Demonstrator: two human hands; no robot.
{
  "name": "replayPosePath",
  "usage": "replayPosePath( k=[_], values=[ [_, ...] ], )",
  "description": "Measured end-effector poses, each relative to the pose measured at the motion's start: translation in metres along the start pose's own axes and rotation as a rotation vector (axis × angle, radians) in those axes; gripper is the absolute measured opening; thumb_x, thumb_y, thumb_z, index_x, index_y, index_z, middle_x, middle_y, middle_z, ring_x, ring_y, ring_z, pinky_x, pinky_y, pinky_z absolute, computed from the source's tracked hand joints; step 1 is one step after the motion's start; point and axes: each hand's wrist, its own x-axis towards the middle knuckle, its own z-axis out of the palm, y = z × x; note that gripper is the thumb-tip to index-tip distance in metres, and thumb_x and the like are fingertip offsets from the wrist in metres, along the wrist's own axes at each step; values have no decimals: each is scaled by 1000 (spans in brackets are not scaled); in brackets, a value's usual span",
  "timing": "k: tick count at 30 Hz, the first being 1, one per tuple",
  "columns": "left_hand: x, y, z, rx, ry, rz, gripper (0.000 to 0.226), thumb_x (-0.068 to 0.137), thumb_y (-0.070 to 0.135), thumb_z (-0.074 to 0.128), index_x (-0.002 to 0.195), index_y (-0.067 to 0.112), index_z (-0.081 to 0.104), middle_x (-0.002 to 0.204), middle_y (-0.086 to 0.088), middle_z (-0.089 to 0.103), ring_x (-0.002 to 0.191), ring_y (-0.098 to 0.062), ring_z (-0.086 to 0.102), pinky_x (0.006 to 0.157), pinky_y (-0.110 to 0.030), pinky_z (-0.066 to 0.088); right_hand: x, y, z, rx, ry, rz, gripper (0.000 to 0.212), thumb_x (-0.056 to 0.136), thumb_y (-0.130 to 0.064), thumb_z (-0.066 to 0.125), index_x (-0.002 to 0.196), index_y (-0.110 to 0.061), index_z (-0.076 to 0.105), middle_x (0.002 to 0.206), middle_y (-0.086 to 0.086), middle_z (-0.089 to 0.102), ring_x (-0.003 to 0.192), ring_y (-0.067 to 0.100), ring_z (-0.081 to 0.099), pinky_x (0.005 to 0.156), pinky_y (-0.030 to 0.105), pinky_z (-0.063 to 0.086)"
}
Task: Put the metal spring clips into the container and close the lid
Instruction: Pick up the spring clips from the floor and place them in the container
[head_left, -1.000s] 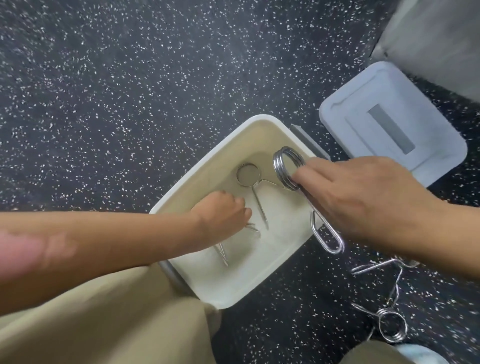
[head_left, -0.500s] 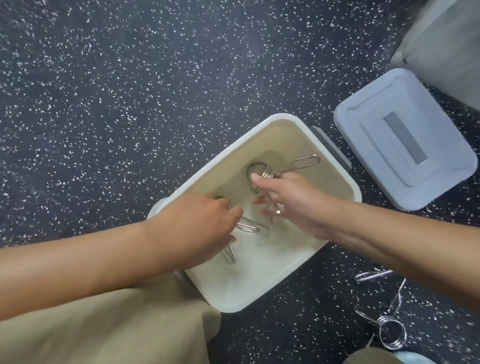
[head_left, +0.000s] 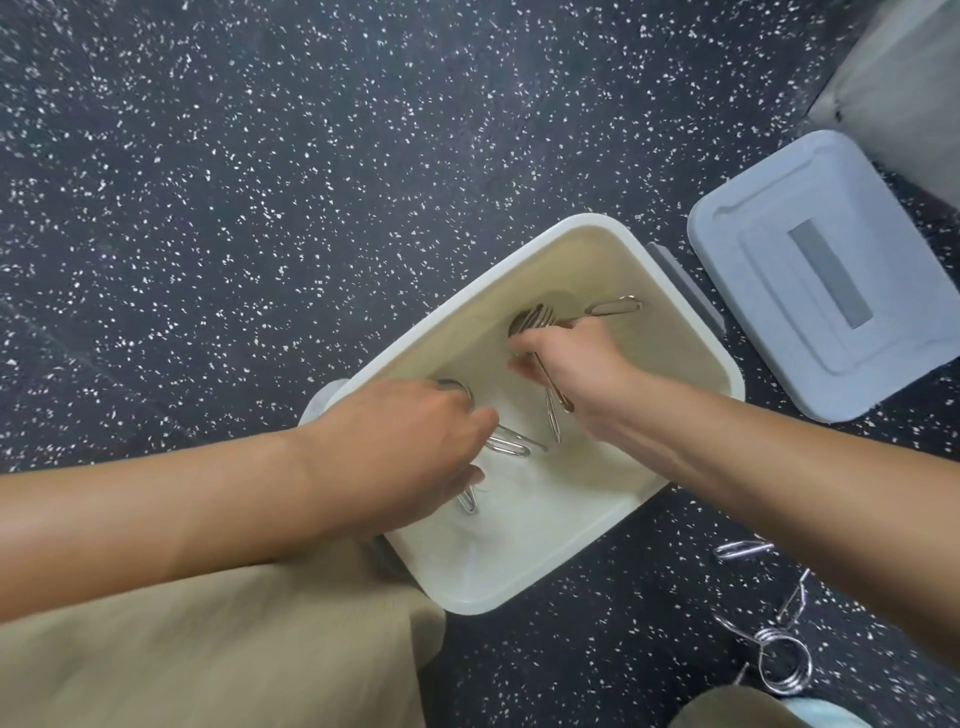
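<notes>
A white rectangular container (head_left: 519, 582) lies open on the speckled dark floor. Both my hands are inside it. My right hand (head_left: 571, 358) grips a metal spring clip (head_left: 613, 307) whose coil and long handle stick out past the fingers, low over the container's floor. My left hand (head_left: 410, 447) is closed around another spring clip (head_left: 511, 446); its looped handles show beyond my fingertips and rest on the container's bottom. The grey-blue lid (head_left: 821, 270) lies flat on the floor to the right of the container.
More spring clips (head_left: 779, 660) lie loose on the floor at the lower right, beside my right forearm. My knees in tan trousers (head_left: 208, 649) fill the bottom of the view. A pale grey object (head_left: 904, 78) sits at the top right corner.
My right hand has carried its clip from above the container's rim down inside the container. My left hand has stayed on its clip inside, shifting slightly toward the near-left wall.
</notes>
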Motion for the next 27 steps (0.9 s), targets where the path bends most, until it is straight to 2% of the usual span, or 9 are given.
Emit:
replayPosePath(
  k=[3, 7, 12, 16, 19, 20, 22, 24, 27],
  values=[
    [0, 0, 0, 5, 10, 6, 37, 98, 50, 44, 112, 18, 54, 100, -2, 61, 95, -28, 62, 75, -39, 48, -7, -4, -1, -175, 97, 5, 10, 67, -12, 72, 68, -13, 62, 63, 4, 53, 57, 20, 47, 55, 29, 38],
    [1, 0, -1, 17, -1, 19, 36, 98, 51, 43, 111, 18, 54, 99, -2, 60, 94, -28, 62, 71, -38, 45, -17, -2, -15, -243, 128, 65, 20, 81, -19, 70, 73, -13, 52, 73, 0, 52, 62, 16, 48, 51, 27, 31],
    [4, -2, -3, 21, -10, 28, 34, 98, 51, 42, 106, 20, 51, 97, 0, 60, 91, -28, 63, 68, -36, 42, -30, 5, -25, -211, 79, 137, 18, 88, -21, 64, 95, -9, 53, 86, 3, 54, 87, 26, 53, 72, 32, 38],
    [12, 0, -10, 28, -29, 43, 31, 98, 52, 41, 100, 21, 46, 96, 0, 60, 91, -29, 63, 69, -37, 44, -34, 10, -30, -170, 20, 166, 42, 88, -24, 64, 124, -11, 49, 118, 11, 60, 111, 28, 57, 82, 35, 40],
    [21, 5, -18, 38, -39, 43, 29, 99, 52, 39, 93, 24, 36, 88, 2, 51, 91, -29, 62, 66, -35, 38, -41, 7, -35, -125, -13, 141, 60, 79, -27, 67, 131, -3, 53, 122, 12, 62, 113, 29, 60, 97, 41, 48],
    [24, 8, -19, 48, -32, 51, 29, 99, 52, 38, 93, 24, 36, 86, 3, 46, 91, -28, 62, 65, -35, 38, -45, 4, -39, -111, -24, 125, 59, 75, -27, 67, 127, -1, 58, 118, 15, 65, 111, 32, 63, 100, 46, 49],
    [30, 12, -23, 43, -2, 69, 30, 99, 53, 39, 97, 23, 41, 83, 5, 42, 89, -28, 61, 68, -36, 44, -53, -2, -50, -76, -66, 77, 36, 79, -19, 67, 109, 0, 67, 110, 21, 70, 108, 37, 68, 101, 50, 51],
    [35, 16, -28, 24, 16, 79, 30, 98, 54, 40, 96, 24, 40, 80, 7, 39, 86, -27, 61, 72, -40, 52, -65, -10, -69, -32, -114, 26, 14, 90, -6, 63, 103, -3, 67, 107, 20, 73, 99, 31, 75, 96, 41, 56],
    [43, 28, -37, 13, 34, 92, 32, 97, 55, 38, 92, 24, 38, 81, 7, 47, 81, -27, 61, 70, -42, 54, -90, -21, -104, -75, -145, -116, 15, 91, -3, 64, 104, -8, 70, 99, 13, 78, 85, 25, 78, 87, 34, 60]
  ],
)
